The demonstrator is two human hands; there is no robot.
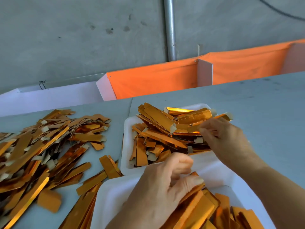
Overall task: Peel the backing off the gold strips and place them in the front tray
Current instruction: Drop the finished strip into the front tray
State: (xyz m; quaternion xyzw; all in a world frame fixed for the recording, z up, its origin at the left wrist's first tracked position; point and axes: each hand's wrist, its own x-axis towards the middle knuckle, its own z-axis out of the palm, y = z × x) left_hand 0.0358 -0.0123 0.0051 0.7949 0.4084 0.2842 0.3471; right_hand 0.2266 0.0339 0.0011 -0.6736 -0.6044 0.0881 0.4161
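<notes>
Both hands work over the two white foam trays on the grey table (247, 103). Taking the far tray (127, 129) as the landmark: the right hand (226, 139) reaches over its right rim, fingers curled and pinching a gold strip (212, 119) that sticks out past the tray's far right corner, its pale tab end pointing away; motion blur hides exactly how the fingertips close on it. That tray is heaped with gold strips (158, 134), some folded, many showing beige paper tabs. Just nearer the person than this tray, touching its near edge, lies the near tray (112, 195), holding a stack of flat gold strips (203, 210) that runs toward the lower right. The left hand (165, 182) hovers above the near tray's far end, right below the far tray's near rim, with fingers bent and thumb pressed toward them on the end of a strip from that stack; the grip is blurred, so I cannot tell how firmly it holds. Left of the far tray, a broad loose pile of gold strips and backing pieces (44, 146) spreads across the table, with a few single pieces lying between the pile and the trays. Beyond the far tray, past the table edge, stands an orange cloth panel (156, 80) before a grey wall with a metal pipe (170, 28).
</notes>
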